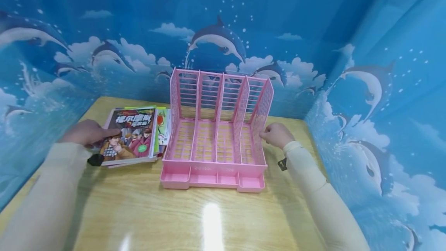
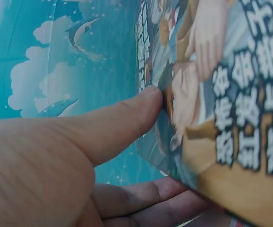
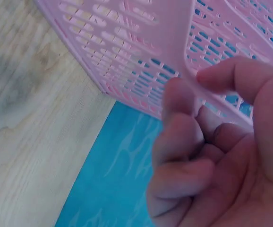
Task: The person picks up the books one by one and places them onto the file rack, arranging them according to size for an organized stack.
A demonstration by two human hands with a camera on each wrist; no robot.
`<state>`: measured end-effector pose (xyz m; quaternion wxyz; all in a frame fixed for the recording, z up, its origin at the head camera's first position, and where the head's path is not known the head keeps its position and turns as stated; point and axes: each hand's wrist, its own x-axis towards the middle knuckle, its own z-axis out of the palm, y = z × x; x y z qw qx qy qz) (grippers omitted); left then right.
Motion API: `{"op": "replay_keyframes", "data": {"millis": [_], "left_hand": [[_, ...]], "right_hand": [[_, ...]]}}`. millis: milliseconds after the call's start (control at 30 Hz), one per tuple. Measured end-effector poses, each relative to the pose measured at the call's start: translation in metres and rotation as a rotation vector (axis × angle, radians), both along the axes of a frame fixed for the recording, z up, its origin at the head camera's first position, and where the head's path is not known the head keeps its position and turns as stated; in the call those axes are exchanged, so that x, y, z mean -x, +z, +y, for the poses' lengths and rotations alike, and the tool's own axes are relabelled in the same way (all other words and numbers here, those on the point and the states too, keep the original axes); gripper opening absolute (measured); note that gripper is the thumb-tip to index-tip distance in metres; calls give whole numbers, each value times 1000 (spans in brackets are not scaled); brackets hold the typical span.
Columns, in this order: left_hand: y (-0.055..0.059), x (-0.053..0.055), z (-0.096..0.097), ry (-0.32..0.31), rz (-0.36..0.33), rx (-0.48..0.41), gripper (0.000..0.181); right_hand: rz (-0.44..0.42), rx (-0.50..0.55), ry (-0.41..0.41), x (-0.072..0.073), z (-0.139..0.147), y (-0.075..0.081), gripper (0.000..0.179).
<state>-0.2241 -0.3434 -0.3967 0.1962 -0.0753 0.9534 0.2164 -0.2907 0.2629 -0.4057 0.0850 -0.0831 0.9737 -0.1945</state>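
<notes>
A pink plastic file rack (image 1: 207,142) with upright dividers stands on the table, a row of shallow trays along its front. My right hand (image 1: 278,135) pinches the edge of its right side panel (image 3: 174,42) between thumb and forefinger, the other fingers curled below. To the left of the rack lies a small stack of books, topped by a comic-style book (image 1: 130,136) with Chinese lettering. My left hand (image 1: 83,133) grips that book's left edge, thumb (image 2: 136,111) on the cover and fingers under it. Behind the book, the fingertips are hidden.
Under the top book, a green-and-white book (image 1: 162,123) sticks out on the right. The light wooden table (image 1: 167,220) reaches back to a blue curtain (image 1: 139,11) printed with dolphins, which also hangs along both sides. The rack's slots hold no books.
</notes>
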Motion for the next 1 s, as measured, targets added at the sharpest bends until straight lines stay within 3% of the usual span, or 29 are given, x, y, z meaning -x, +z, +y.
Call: {"op": "replay_keyframes", "data": {"millis": [200,433,733,1000], "left_hand": [[0,0,6,32,-4,-7,63],[-4,1,7,48,-21,-18,59],[-2,1,4,3,38,-32,55],[5,-2,6,28,100,-39,51]], "right_hand": [[29,-14,47,0,-8,-2,31],[20,13,37,-1,-12,-6,18],[-29,18,28,-2,-13,-5,30],[-49,-12,44,-2,-15,-4,37]]}}
